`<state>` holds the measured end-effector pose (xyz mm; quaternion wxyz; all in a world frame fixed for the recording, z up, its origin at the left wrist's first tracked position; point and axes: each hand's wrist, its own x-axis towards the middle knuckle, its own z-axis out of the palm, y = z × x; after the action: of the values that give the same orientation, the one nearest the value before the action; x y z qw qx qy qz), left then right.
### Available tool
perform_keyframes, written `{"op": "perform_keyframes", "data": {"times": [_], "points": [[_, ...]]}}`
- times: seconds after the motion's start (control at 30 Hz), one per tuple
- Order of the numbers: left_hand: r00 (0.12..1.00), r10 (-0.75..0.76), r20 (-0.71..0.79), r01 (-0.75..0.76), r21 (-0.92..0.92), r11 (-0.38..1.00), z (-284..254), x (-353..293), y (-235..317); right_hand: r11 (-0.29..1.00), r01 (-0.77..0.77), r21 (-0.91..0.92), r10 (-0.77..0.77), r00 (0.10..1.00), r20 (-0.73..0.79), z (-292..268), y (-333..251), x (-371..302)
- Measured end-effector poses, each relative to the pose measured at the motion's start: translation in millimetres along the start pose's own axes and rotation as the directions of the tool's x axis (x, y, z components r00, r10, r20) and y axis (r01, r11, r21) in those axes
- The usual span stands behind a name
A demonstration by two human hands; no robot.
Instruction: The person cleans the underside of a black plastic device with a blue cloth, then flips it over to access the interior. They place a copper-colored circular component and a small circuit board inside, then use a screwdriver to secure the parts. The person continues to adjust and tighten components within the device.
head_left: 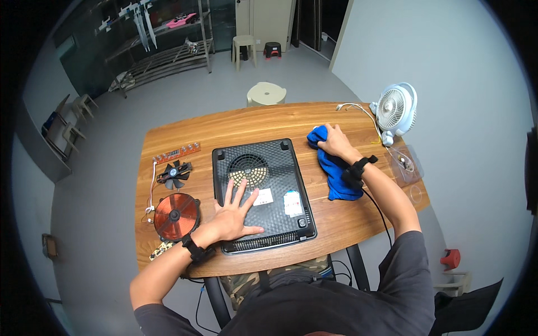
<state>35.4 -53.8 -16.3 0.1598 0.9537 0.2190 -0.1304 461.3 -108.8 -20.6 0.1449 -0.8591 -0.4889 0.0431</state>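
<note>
- A brown wood-grain desk [188, 131] with bowed edges is set on a grey floor [314, 78]; a slatted metal rack [168, 64] is parked further back, and a cream plastic stool [267, 94] is seen just past the far edge.
- The left edge is lined with an orange circuit strip [178, 153], a small black-bladed fan [175, 175] and a round copper-coloured fan [168, 215]; a pale blue fan [394, 108] is stuck at the far right corner.
- A flat rectangular black plastic appliance [274, 162] is laid mid-desk, long axis pretty much near-to-far edge, round grille [247, 171] pointed far.
- It's covered partly by the left hand [232, 217], fingers fanned wide.
- A crumpled blue cloth [339, 179], also stretched roughly near-to-far, is gripped at its far end by the right hand [336, 141], right of the appliance.
</note>
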Motion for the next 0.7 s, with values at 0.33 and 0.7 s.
{"op": "perform_keyframes", "data": {"times": [0.33, 0.7], "points": [[1.000, -0.012, -0.012, 0.012, -0.002, 1.000, 5.5, -3.6, -2.5, 0.941, 0.310, 0.134, -0.309, 0.951, -0.028, -86.0, -102.4, -54.2], [1.000, 0.001, -0.010, -0.001, 0.001, 1.000, 1.0, 2.1, -1.2, 0.771, 0.637, 0.012, -0.636, 0.771, -0.041, 48.8, -110.6, -6.1]]}}
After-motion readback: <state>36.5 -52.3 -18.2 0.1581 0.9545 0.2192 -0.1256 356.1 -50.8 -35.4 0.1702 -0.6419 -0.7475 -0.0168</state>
